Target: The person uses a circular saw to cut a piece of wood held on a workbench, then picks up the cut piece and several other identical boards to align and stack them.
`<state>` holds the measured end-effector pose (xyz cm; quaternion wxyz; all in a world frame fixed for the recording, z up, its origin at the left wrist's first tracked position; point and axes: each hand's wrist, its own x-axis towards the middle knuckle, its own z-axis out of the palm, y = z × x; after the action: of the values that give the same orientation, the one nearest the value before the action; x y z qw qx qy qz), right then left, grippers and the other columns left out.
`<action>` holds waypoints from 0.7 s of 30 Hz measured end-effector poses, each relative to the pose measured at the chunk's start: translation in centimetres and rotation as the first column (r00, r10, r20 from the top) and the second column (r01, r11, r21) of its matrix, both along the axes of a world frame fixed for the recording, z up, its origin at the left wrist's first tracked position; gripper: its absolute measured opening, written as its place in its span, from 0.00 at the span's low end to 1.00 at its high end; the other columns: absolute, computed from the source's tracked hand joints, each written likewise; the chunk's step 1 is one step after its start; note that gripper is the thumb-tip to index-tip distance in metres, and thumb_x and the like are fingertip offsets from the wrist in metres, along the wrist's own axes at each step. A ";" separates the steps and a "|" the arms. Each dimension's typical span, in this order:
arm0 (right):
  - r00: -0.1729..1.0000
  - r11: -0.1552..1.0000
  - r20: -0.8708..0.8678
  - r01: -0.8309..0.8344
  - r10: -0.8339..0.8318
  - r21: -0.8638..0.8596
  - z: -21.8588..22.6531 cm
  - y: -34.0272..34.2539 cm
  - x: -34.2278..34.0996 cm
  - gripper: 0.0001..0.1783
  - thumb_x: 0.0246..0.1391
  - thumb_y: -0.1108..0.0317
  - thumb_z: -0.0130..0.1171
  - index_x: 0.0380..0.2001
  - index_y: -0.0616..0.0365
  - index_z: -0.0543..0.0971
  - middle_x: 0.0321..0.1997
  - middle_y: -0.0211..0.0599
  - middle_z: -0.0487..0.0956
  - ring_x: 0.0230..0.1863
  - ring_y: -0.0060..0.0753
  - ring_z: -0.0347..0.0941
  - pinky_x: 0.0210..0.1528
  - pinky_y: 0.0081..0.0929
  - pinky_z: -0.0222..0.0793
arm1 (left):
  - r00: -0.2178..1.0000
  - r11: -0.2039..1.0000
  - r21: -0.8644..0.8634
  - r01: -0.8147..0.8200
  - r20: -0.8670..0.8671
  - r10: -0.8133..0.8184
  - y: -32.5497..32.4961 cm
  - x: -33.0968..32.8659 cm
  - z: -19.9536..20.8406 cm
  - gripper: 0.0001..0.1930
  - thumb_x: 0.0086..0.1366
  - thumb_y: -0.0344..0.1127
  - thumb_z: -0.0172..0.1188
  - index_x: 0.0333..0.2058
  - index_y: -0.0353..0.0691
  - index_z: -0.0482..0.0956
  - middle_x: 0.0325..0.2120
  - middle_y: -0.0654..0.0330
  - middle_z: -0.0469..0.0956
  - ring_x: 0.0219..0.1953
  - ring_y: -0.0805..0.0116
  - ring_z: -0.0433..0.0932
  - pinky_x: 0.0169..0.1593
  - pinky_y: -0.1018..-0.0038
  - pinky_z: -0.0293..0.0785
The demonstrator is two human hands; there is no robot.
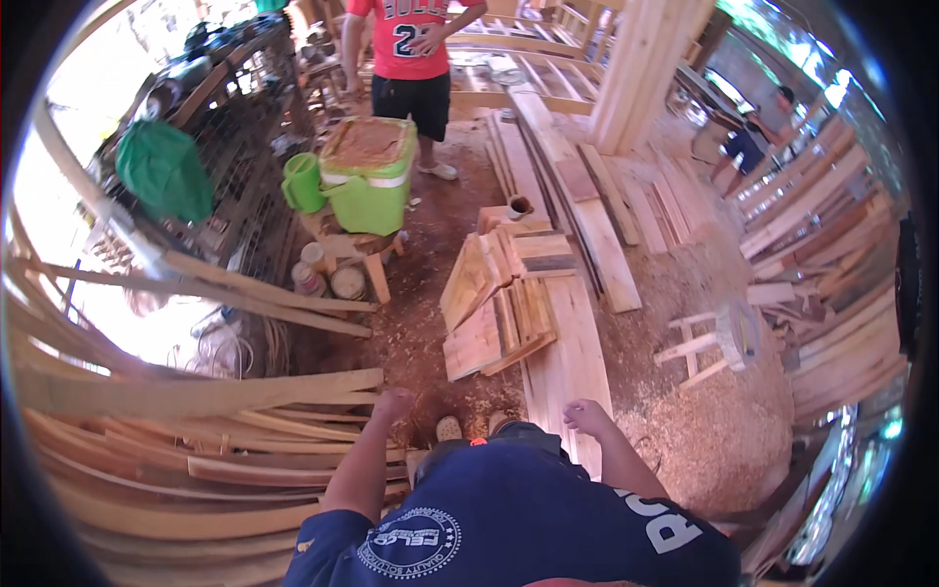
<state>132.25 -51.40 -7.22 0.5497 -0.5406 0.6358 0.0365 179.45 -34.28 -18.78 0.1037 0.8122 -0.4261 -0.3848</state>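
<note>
My left hand [395, 404] hangs at my left side, close to the end of a long plank [205, 393] in the lumber stack. Its fingers are smeared and nothing shows in it. My right hand [588, 418] is held above a long pale board [569, 367] on the ground, its fingers loosely bent and apart, with nothing visible between them. In front of me, several joined wood panels [502, 318] lie tilted on that board, apart from both hands. A cup [518, 206] stands at the far end of these panels.
A green cooler [366, 201] sits on a low wooden stand, beside a green pitcher [303, 183]. A person in a red shirt [411, 39] stands behind it; another person [763, 137] sits far right. A small stool [699, 347], wood shavings and leaning planks [822, 235] are at right.
</note>
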 end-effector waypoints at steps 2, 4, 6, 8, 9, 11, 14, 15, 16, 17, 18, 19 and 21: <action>1.000 0.999 0.001 -0.011 0.011 0.043 -0.9 0.4 0.8 0.21 0.65 0.53 0.61 0.52 0.57 0.81 0.42 0.38 0.86 0.40 0.30 0.83 0.39 0.31 0.78 | 0.994 0.994 0.003 0.109 0.028 -0.109 2.6 1.6 -2.7 0.17 0.69 0.47 0.50 0.43 0.49 0.87 0.45 0.51 0.86 0.50 0.49 0.84 0.53 0.56 0.82; 0.990 0.976 -0.137 -0.002 0.032 0.218 -2.8 1.3 -1.0 0.19 0.64 0.53 0.62 0.44 0.59 0.84 0.35 0.37 0.86 0.32 0.32 0.82 0.33 0.32 0.77 | 0.941 0.941 0.085 0.326 0.071 -0.332 3.5 0.8 -4.0 0.17 0.69 0.47 0.51 0.44 0.50 0.86 0.48 0.52 0.85 0.53 0.49 0.83 0.56 0.53 0.80; 0.923 0.945 -0.250 -0.238 0.292 0.226 -7.4 2.0 -8.2 0.19 0.64 0.53 0.62 0.45 0.57 0.84 0.37 0.37 0.86 0.35 0.32 0.83 0.35 0.35 0.79 | 0.847 0.846 0.154 0.511 0.076 -0.526 2.9 -2.2 -5.3 0.16 0.69 0.47 0.52 0.46 0.52 0.86 0.51 0.53 0.84 0.55 0.49 0.82 0.58 0.53 0.78; 0.953 0.953 -0.262 -0.072 0.153 0.295 -8.2 2.4 -4.9 0.17 0.64 0.54 0.62 0.44 0.56 0.84 0.38 0.37 0.87 0.37 0.34 0.84 0.38 0.39 0.82 | 0.844 0.838 0.244 0.488 0.111 -0.524 8.9 -0.3 -7.4 0.17 0.69 0.49 0.53 0.48 0.54 0.86 0.52 0.53 0.84 0.55 0.49 0.82 0.59 0.54 0.78; 0.955 0.948 -0.238 -0.099 0.176 0.303 -7.8 2.1 -3.7 0.17 0.64 0.54 0.62 0.44 0.56 0.84 0.38 0.37 0.87 0.37 0.34 0.84 0.38 0.39 0.82 | 0.990 0.949 0.283 0.140 -0.039 -0.135 11.4 -0.1 -8.3 0.18 0.69 0.52 0.54 0.49 0.56 0.86 0.54 0.53 0.83 0.55 0.50 0.82 0.59 0.56 0.77; 0.946 0.945 -0.223 -0.171 0.237 0.278 -7.4 0.9 -3.6 0.17 0.64 0.54 0.62 0.47 0.55 0.84 0.40 0.37 0.87 0.37 0.34 0.84 0.38 0.39 0.82 | 0.938 0.906 0.359 -0.222 -0.174 0.299 12.6 -0.6 -8.4 0.19 0.69 0.54 0.54 0.51 0.59 0.86 0.55 0.53 0.82 0.56 0.50 0.82 0.60 0.58 0.77; 0.987 0.974 -0.161 0.020 0.017 0.224 -6.8 -1.1 -3.1 0.15 0.63 0.57 0.61 0.40 0.58 0.84 0.34 0.40 0.85 0.32 0.34 0.82 0.33 0.37 0.77 | 0.991 0.901 0.430 0.064 -0.135 -0.006 12.3 -2.0 -6.0 0.23 0.68 0.58 0.57 0.53 0.55 0.86 0.55 0.51 0.82 0.57 0.51 0.81 0.61 0.61 0.75; 0.986 0.973 -0.165 0.007 0.032 0.233 -6.4 -1.9 -3.0 0.15 0.63 0.57 0.61 0.40 0.58 0.84 0.34 0.40 0.85 0.32 0.34 0.82 0.33 0.37 0.77 | 0.991 0.883 0.468 0.025 -0.127 0.039 11.8 -2.0 -5.1 0.23 0.68 0.59 0.56 0.53 0.54 0.86 0.54 0.52 0.83 0.57 0.52 0.81 0.61 0.61 0.75; 0.992 0.975 -0.123 0.043 -0.016 0.219 -6.1 -3.2 -2.6 0.15 0.64 0.57 0.60 0.44 0.57 0.83 0.38 0.40 0.85 0.35 0.34 0.83 0.37 0.38 0.78 | 0.990 0.866 0.499 -0.015 -0.114 0.083 10.9 -1.7 -4.6 0.23 0.69 0.60 0.56 0.52 0.54 0.86 0.53 0.53 0.83 0.57 0.52 0.81 0.61 0.61 0.75; 0.995 0.975 -0.081 0.081 -0.066 0.208 -5.9 -4.5 -2.1 0.16 0.64 0.58 0.60 0.47 0.56 0.82 0.42 0.41 0.86 0.39 0.35 0.84 0.40 0.40 0.78 | 0.987 0.847 0.530 -0.052 -0.101 0.124 10.2 -1.8 -4.1 0.24 0.69 0.60 0.56 0.52 0.54 0.86 0.52 0.53 0.84 0.57 0.52 0.81 0.61 0.61 0.75; 0.999 0.980 0.028 -0.024 0.019 0.199 -6.1 -6.0 2.0 0.16 0.64 0.57 0.60 0.49 0.53 0.83 0.41 0.40 0.87 0.38 0.35 0.84 0.40 0.41 0.79 | 0.997 0.913 0.405 0.044 0.042 -0.067 13.3 2.2 -5.8 0.21 0.68 0.58 0.56 0.49 0.54 0.87 0.50 0.53 0.85 0.55 0.52 0.82 0.59 0.60 0.76; 0.999 0.980 0.022 -0.036 0.032 0.196 -6.1 -7.2 2.3 0.16 0.64 0.57 0.60 0.49 0.53 0.83 0.41 0.40 0.87 0.38 0.35 0.84 0.40 0.41 0.79 | 0.998 0.936 0.349 -0.047 -0.013 0.055 11.7 2.1 -5.7 0.20 0.67 0.56 0.57 0.47 0.52 0.87 0.49 0.51 0.85 0.53 0.50 0.83 0.58 0.59 0.77; 0.999 0.987 0.010 -0.033 0.032 0.155 -6.2 -9.0 1.9 0.16 0.64 0.57 0.60 0.49 0.53 0.83 0.41 0.40 0.87 0.38 0.35 0.84 0.39 0.40 0.79 | 0.994 0.968 0.238 -0.083 -0.044 0.096 6.1 1.6 -3.1 0.20 0.66 0.54 0.57 0.44 0.49 0.87 0.46 0.48 0.85 0.51 0.49 0.83 0.56 0.57 0.78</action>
<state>134.18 -60.40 -13.47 0.5918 -0.5066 0.6201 0.0926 181.00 -28.20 -21.93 0.0356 0.8262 -0.3371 -0.4501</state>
